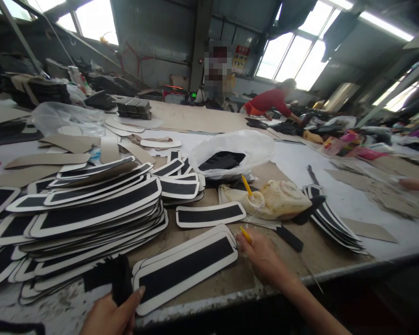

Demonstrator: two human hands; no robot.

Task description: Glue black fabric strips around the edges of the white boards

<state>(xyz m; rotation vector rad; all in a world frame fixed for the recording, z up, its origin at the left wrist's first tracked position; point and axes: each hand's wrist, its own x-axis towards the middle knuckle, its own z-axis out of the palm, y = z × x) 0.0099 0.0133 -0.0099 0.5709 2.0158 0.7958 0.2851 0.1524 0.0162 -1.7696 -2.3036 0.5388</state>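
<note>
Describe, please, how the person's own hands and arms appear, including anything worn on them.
Both are bare: the left hand and the right hand wear no gloves, rings or watch that show. The right forearm is uncovered up to the frame's edge, with no sleeve visible. Only the left wrist shows.

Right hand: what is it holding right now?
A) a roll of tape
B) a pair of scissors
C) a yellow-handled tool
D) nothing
C: the right hand grips a thin yellow-handled tool beside the end of the black-and-white strip lying at the table edge; a second yellow handle stands in the glue pot.
</note>
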